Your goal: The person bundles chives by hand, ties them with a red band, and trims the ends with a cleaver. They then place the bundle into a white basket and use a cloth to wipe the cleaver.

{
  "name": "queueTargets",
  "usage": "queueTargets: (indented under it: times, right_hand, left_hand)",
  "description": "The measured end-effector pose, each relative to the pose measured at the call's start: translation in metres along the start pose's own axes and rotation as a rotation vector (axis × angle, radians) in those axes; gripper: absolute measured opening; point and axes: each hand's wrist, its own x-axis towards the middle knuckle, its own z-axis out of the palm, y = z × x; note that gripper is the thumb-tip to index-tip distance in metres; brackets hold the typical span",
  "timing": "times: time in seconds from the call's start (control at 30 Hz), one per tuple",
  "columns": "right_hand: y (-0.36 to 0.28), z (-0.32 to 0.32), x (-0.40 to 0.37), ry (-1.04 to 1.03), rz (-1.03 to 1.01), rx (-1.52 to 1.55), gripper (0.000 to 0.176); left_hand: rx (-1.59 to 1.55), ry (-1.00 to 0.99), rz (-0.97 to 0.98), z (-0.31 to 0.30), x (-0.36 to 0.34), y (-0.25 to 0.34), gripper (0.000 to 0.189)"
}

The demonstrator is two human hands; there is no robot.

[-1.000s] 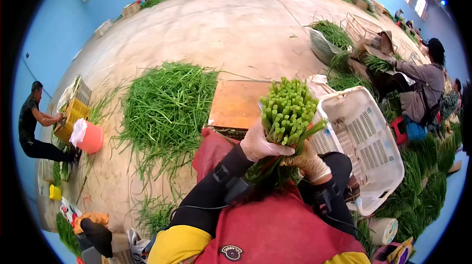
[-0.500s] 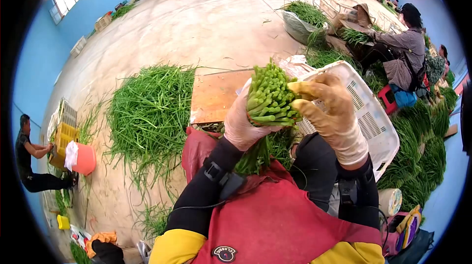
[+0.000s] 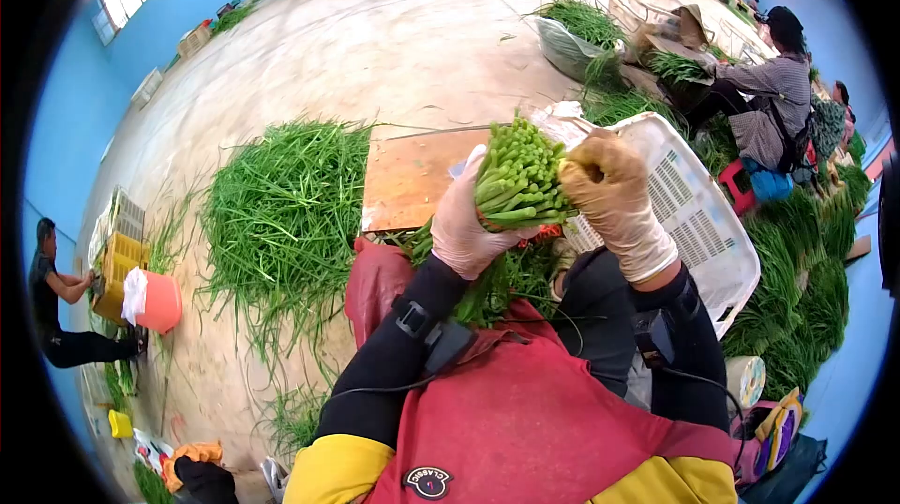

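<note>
A thick bundle of green stalks (image 3: 521,171) stands cut ends up in front of my chest, its leaves hanging down over my lap. My left hand (image 3: 466,223), in a whitish glove, is wrapped round the bundle from the left. My right hand (image 3: 614,195), in a yellow-stained glove, is curled with thumb and fingertips pinched together at the bundle's right edge; what they hold is too small to name. A wooden board (image 3: 412,180) lies behind my left hand, and a loose heap of green leaves (image 3: 286,213) spreads to its left.
A white crate (image 3: 698,213) stands at my right, beside piled green bundles (image 3: 787,270). A person (image 3: 773,96) sits at the upper right near a plastic bag of greens (image 3: 581,35). Another person (image 3: 70,298) bends over yellow crates at the far left, by a pink bucket (image 3: 161,302).
My right hand has gone from spread fingers to a closed pinch and moved slightly left and down. My left hand still holds the bundle.
</note>
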Motion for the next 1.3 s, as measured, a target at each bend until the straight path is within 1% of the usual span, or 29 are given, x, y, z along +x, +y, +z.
queueTargets:
  times: [0.03, 0.07, 0.13, 0.17, 0.23, 0.3, 0.33, 0.37, 0.43, 0.5, 0.53, 0.57, 0.63, 0.67, 0.7, 0.73, 0.77, 0.8, 0.83, 0.87, 0.9, 0.97, 1.0, 1.03, 1.1, 1.17, 1.2, 1.23, 1.3]
  right_hand:
    - [-0.001, 0.0, -0.001, -0.002, -0.006, 0.006, 0.007]
    - [-0.003, -0.002, 0.0, 0.118, 0.066, 0.136, 0.006]
    - [-0.011, -0.013, 0.003, 0.266, 0.162, 0.344, 0.006]
    - [-0.013, -0.025, 0.004, 0.305, 0.146, 0.361, 0.004]
    - [-0.031, -0.048, 0.004, 0.433, 0.078, 0.414, 0.004]
    - [-0.009, -0.079, -0.007, 0.56, -0.003, 0.524, 0.015]
    - [-0.014, -0.091, -0.008, 0.617, -0.065, 0.381, 0.01]
    - [-0.023, -0.109, -0.007, 0.497, -0.032, 0.675, 0.008]
    - [-0.045, -0.109, -0.012, 0.227, 0.052, 0.557, 0.007]
    - [-0.043, -0.09, -0.014, -0.162, 0.008, 0.131, 0.012]
    - [-0.039, -0.085, -0.019, -0.403, 0.159, -0.023, 0.013]
    - [-0.04, -0.077, -0.019, -0.532, 0.396, -0.068, 0.017]
    - [-0.041, -0.059, -0.017, -0.362, 0.607, 0.262, 0.021]
    - [-0.041, -0.051, -0.011, -0.366, 0.608, 0.261, 0.021]
    - [-0.041, -0.043, -0.004, -0.307, 0.489, 0.136, 0.021]
    - [-0.04, -0.034, 0.0, -0.244, 0.373, 0.014, 0.022]
    - [-0.038, -0.026, 0.005, -0.24, 0.379, 0.015, 0.022]
    - [-0.035, -0.019, 0.011, -0.332, 0.282, -0.072, 0.019]
    - [-0.031, -0.013, 0.014, -0.428, 0.184, -0.161, 0.017]
    - [-0.027, -0.007, 0.012, -0.4, 0.224, -0.025, 0.015]
    - [-0.023, -0.004, 0.01, -0.403, 0.225, -0.028, 0.015]
    - [-0.014, 0.003, 0.008, -0.336, 0.184, -0.023, 0.016]
    - [-0.011, 0.006, 0.006, -0.239, 0.139, -0.064, 0.018]
    - [-0.011, 0.006, 0.007, -0.245, 0.137, -0.06, 0.018]
    - [-0.017, 0.002, 0.009, 0.163, 0.192, 0.227, 0.015]
    - [-0.04, -0.022, 0.009, 0.257, 0.242, 0.442, 0.009]
    - [-0.042, -0.04, 0.009, 0.071, 0.156, 0.532, 0.006]
    - [-0.043, -0.038, 0.009, 0.07, 0.156, 0.529, 0.006]
    - [-0.055, -0.026, 0.01, 0.018, -0.052, 0.219, 0.01]
  left_hand:
    - [-0.163, -0.023, -0.042, 0.001, 0.002, 0.005, 0.083]
    - [-0.326, -0.049, -0.085, 0.0, 0.003, 0.008, 0.082]
    - [-0.246, -0.038, -0.066, -0.003, -0.002, 0.0, 0.082]
    - [-0.175, -0.025, -0.043, -0.004, -0.003, -0.003, 0.082]
    - [-0.241, -0.001, -0.074, -0.005, -0.002, -0.004, 0.082]
    - [-0.305, 0.033, -0.107, -0.007, -0.002, -0.006, 0.082]
    - [-0.3, 0.049, -0.091, -0.008, -0.002, -0.008, 0.082]
    - [-0.296, 0.065, -0.074, -0.009, -0.003, -0.01, 0.081]
    - [-0.301, 0.068, -0.086, -0.009, -0.004, -0.011, 0.08]
    - [-0.31, 0.059, -0.096, -0.012, -0.006, -0.015, 0.079]
    - [-0.243, 0.008, -0.054, -0.013, -0.007, -0.019, 0.086]
    - [-0.178, -0.041, -0.01, -0.013, -0.006, -0.021, 0.094]
    - [-0.175, -0.056, -0.023, -0.014, -0.008, -0.02, 0.095]
    - [-0.164, -0.07, -0.037, -0.016, -0.008, -0.017, 0.095]
    - [-0.161, -0.071, -0.042, -0.016, -0.007, -0.011, 0.095]
    - [-0.228, -0.018, -0.068, -0.014, -0.006, -0.003, 0.085]
    - [-0.299, 0.034, -0.09, -0.011, -0.005, 0.002, 0.075]
    - [-0.138, 0.069, -0.02, -0.013, -0.007, 0.0, 0.076]
    - [-0.146, 0.066, -0.017, -0.013, -0.008, -0.001, 0.076]
    - [-0.125, 0.038, -0.019, -0.015, -0.007, 0.002, 0.078]
    - [-0.101, 0.013, -0.023, -0.017, -0.009, 0.003, 0.081]
    - [0.003, 0.096, 0.053, -0.018, -0.018, -0.015, 0.086]
    - [-0.076, 0.063, 0.011, -0.021, -0.016, -0.011, 0.088]
    - [-0.155, 0.033, -0.032, -0.022, -0.013, -0.01, 0.09]
    - [-0.196, 0.054, -0.051, -0.022, -0.016, -0.014, 0.089]
    - [-0.236, 0.069, -0.066, -0.025, -0.016, -0.016, 0.088]
    - [-0.249, 0.051, -0.079, -0.026, -0.014, -0.016, 0.089]
    - [-0.265, 0.032, -0.092, -0.026, -0.013, -0.015, 0.09]
    - [-0.199, 0.047, -0.087, -0.022, -0.021, -0.028, 0.093]
